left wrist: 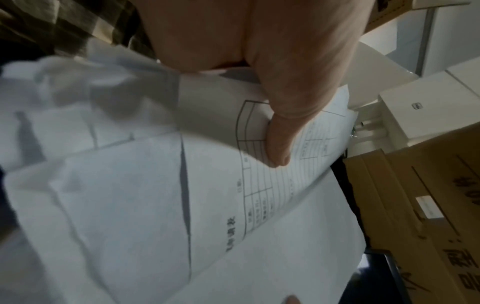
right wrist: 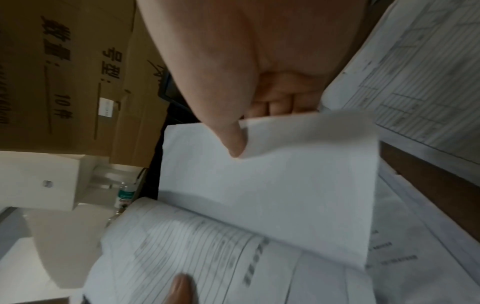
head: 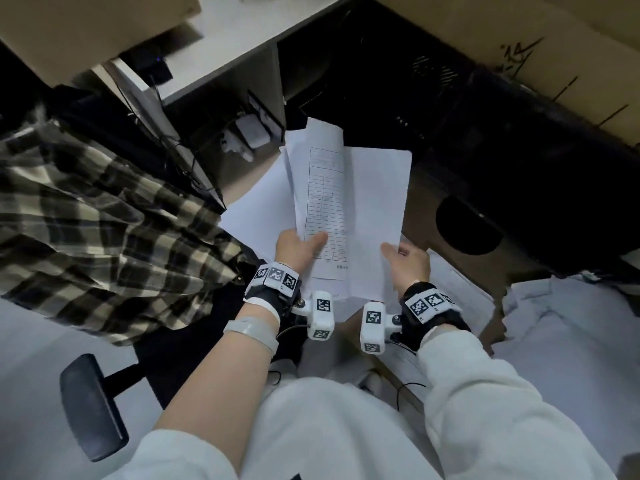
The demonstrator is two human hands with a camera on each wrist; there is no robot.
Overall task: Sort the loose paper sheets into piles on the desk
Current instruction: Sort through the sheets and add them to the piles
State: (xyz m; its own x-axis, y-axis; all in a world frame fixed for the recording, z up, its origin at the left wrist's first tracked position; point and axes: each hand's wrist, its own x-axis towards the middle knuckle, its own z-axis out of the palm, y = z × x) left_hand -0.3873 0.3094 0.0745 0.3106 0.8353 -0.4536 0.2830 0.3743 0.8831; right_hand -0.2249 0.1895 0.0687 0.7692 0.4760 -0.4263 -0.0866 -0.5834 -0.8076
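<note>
Paper: we hold a printed form point(head: 323, 202) and a blank sheet point(head: 377, 209) above the desk point(head: 426, 216).
Left hand point(head: 298, 247): our thumb pinches the form.
Right hand point(head: 408, 261): our thumb pinches the sheet.

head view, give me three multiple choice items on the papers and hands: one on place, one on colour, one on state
1. Where does the left thumb press?
A. on the printed form
B. on the chair armrest
C. on the cardboard box

2. What colours is the shirt draped on the left?
A. plain red
B. dark and cream plaid
C. plain blue

3. How does the right hand stand?
A. open and idle
C. a bare fist
B. pinching a blank sheet

Answers:
1 A: the left hand has its thumb on the printed form, as the left wrist view also shows.
2 B: the shirt shows dark and cream checks.
3 B: the right hand has its thumb on top of the blank sheet and its fingers under it, clear in the right wrist view.
</note>
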